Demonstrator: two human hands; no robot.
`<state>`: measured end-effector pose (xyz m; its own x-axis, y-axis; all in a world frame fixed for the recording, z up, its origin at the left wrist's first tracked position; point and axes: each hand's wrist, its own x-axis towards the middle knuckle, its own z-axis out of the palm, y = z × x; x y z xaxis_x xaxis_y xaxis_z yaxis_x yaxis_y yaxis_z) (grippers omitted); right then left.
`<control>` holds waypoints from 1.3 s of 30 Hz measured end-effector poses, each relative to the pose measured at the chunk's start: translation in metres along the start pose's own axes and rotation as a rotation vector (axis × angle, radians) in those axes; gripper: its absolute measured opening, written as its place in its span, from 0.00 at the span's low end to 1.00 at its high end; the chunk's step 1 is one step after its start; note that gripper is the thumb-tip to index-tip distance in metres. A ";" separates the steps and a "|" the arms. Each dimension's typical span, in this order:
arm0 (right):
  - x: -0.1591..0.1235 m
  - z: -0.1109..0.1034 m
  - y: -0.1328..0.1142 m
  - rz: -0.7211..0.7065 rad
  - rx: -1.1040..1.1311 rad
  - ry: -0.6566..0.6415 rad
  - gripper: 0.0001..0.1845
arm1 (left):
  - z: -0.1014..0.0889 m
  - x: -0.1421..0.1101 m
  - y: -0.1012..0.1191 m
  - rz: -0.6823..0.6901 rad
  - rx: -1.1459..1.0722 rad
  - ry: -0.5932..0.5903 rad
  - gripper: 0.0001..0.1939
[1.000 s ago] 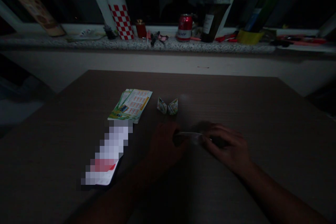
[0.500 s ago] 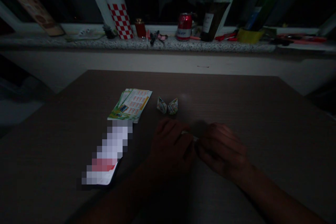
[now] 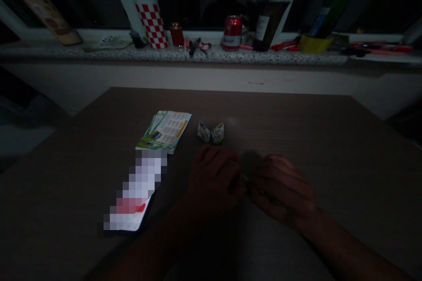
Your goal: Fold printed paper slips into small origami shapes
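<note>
Both my hands are close together over the table, fingertips nearly meeting. My left hand [image 3: 216, 178] and my right hand [image 3: 283, 186] are each closed in a pinch on a small piece of paper [image 3: 244, 178]. Only a thin pale sliver of it shows between them; the fingers and the dark hide the rest. Just beyond my left hand stand two small folded paper pieces [image 3: 217, 133], pointed at the top and printed in several colours. To the left lies a stack of printed cards [image 3: 168, 129], green and white with calendar grids.
A phone [image 3: 133, 221] with a lit, mostly blurred screen lies left of my hands on the brown table [image 3: 296, 123]. Behind it, a stone windowsill [image 3: 211, 58] bears a red can [image 3: 232, 33], a checked bottle [image 3: 152, 24] and several other items.
My hands stay close together while the fingers shift slightly. Less of the pale paper edge shows by my left fingers now. The folded pieces, cards and phone have not moved.
</note>
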<state>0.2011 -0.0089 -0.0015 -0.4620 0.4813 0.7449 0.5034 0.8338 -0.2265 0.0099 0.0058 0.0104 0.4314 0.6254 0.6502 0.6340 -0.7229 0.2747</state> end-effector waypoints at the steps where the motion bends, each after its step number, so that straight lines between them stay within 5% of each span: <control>1: 0.000 0.000 0.000 -0.006 0.002 0.002 0.08 | -0.001 0.001 -0.001 -0.002 0.007 0.004 0.02; 21: 0.011 -0.012 -0.001 0.064 -0.015 0.089 0.09 | -0.019 -0.001 -0.030 -0.153 0.109 0.086 0.03; 26: 0.008 -0.011 0.003 0.089 0.030 0.089 0.10 | -0.012 -0.005 -0.022 -0.095 -0.045 -0.022 0.10; 30: 0.005 -0.008 0.006 0.125 0.039 0.064 0.11 | -0.006 -0.007 -0.017 -0.047 -0.091 -0.099 0.03; 39: 0.008 -0.002 0.002 0.114 -0.005 0.074 0.09 | -0.003 -0.007 -0.006 0.140 -0.092 -0.124 0.05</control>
<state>0.2001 -0.0036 0.0049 -0.3464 0.5519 0.7586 0.5532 0.7732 -0.3100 0.0008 0.0050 0.0063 0.5906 0.5438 0.5962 0.5032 -0.8258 0.2547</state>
